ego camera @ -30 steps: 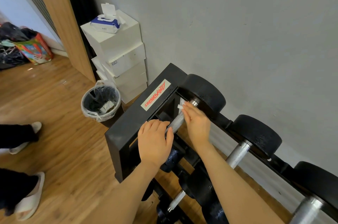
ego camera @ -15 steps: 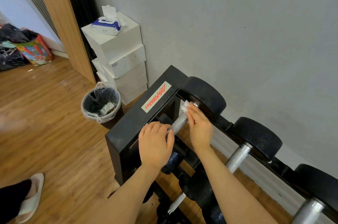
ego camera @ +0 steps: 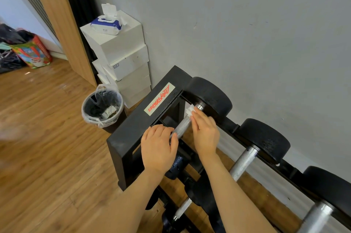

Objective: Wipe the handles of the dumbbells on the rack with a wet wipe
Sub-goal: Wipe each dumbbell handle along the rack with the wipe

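The black rack point(ego camera: 133, 132) stands against the grey wall with several dumbbells on it. On the leftmost top dumbbell, my right hand point(ego camera: 206, 132) holds a white wet wipe point(ego camera: 190, 110) wrapped on the far end of its knurled metal handle point(ego camera: 181, 126), right by the black far head point(ego camera: 210, 97). My left hand point(ego camera: 158, 149) grips the near end of that dumbbell, thumb lying on the handle; the near head is hidden under it. The second dumbbell's handle point(ego camera: 244, 162) and a third handle point(ego camera: 315, 217) lie bare to the right.
A wipes pack point(ego camera: 106, 25) with its lid up sits on stacked white boxes point(ego camera: 121, 48) left of the rack. A lined bin point(ego camera: 102, 107) stands on the wooden floor beside the rack. A colourful bag point(ego camera: 32, 52) is far left. Smaller dumbbells point(ego camera: 182, 210) lie on the lower tier.
My right hand has slid the wipe along the handle toward the far head. Another person's feet at the left edge have left the view. My left hand stays put.
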A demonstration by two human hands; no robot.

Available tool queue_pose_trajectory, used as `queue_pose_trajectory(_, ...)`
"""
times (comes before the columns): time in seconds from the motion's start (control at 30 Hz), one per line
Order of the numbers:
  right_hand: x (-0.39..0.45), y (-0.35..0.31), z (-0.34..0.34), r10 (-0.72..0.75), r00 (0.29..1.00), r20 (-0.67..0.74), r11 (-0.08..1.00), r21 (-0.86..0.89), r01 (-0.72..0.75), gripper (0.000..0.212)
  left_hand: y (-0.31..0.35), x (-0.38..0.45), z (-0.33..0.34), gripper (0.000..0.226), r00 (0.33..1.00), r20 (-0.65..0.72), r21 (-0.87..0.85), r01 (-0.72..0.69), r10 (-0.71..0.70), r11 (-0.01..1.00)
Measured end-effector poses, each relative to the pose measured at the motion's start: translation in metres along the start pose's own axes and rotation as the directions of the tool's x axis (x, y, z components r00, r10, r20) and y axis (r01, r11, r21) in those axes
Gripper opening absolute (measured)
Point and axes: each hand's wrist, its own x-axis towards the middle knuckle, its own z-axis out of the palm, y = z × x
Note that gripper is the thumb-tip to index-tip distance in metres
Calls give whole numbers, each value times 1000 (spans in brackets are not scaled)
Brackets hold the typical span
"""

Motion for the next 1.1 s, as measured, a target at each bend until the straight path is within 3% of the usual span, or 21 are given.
queue_pose_trajectory(0.1, 0, 4, -2, -65, 998, -8, 992, -112, 64, 30, 0, -1, 0, 48, 1000, -16, 4, -11, 12, 1000)
queue_pose_trajectory(0.2, 1, 8, 0, -47, 998, -32, 989, -138, 42, 23, -2, -1, 2, 46, 1000, -24, 10, -15, 15, 1000)
queue_pose_trajectory(0.37, 2, 5, 2, -5, 1000, 18, 1000, 19, 5, 24, -2, 0, 3, 45, 999, -33, 19, -20, 21, 1000)
queue_pose_trajectory(0.57, -3, -2, 6, 258, 965, -38, 955, 163, -249, 22, -2, -1, 2, 42, 999, -45, 21, -23, 24, 1000)
queue_pose_trajectory(1.1, -14, -12, 6, 279, 960, -15, 927, 266, -265, 27, -1, -1, 3, 45, 999, -32, 35, -12, 13, 999)
